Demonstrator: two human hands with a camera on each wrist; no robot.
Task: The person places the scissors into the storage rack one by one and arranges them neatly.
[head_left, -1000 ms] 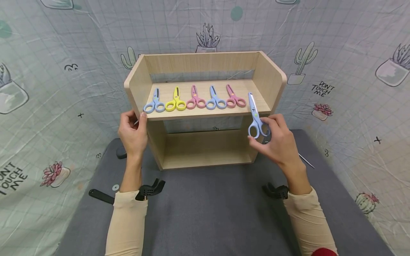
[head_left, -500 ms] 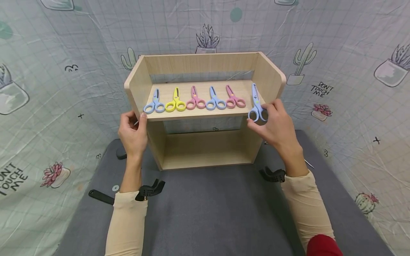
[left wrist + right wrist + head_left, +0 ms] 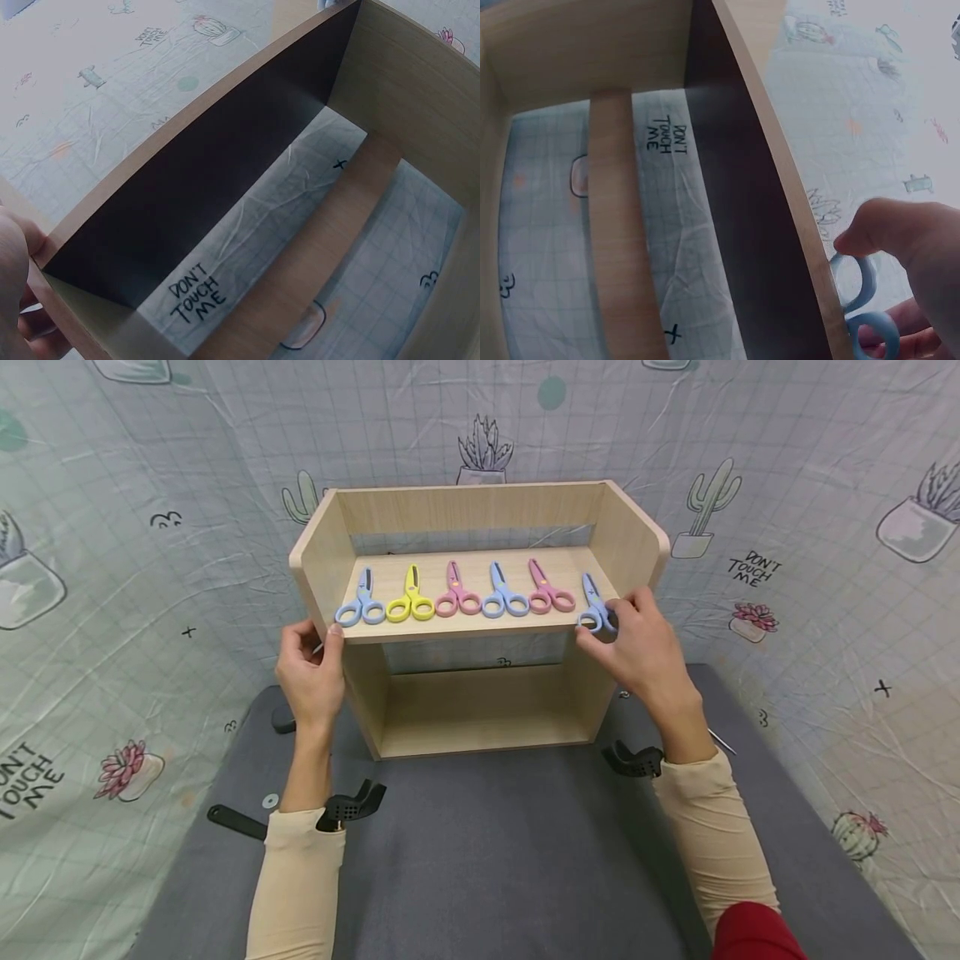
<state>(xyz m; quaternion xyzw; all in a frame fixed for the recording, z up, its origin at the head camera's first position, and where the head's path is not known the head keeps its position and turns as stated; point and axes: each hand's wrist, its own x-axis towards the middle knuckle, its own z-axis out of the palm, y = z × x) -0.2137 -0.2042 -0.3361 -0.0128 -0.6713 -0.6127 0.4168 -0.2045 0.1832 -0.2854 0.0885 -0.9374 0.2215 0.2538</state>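
Note:
A light wooden two-tier shelf (image 3: 468, 489) stands on the dark grey table. At the right end of its upper board, my right hand (image 3: 643, 647) pinches blue scissors (image 3: 592, 597) by the handle rings, with the blades pointing toward the back. In the right wrist view, the blue scissor rings (image 3: 871, 274) lie at the board's front edge beside my thumb. My left hand (image 3: 311, 670) grips the shelf's left side, its thumb at the front corner of the upper board. To the left of the held pair lie pink scissors (image 3: 550, 597) and blue scissors (image 3: 504, 599).
Further left on the board are pink scissors (image 3: 457, 597), yellow scissors (image 3: 411, 602) and blue scissors (image 3: 362, 606). A black handle (image 3: 236, 821) and a small grey disc (image 3: 271, 801) lie on the table (image 3: 480, 860) at left; a thin metal rod (image 3: 722, 741) at right.
My right hand has moved up and back, bringing the blue scissors from in front of the shelf onto the upper board's right end, where they now lie lower. The left hand has stayed still.

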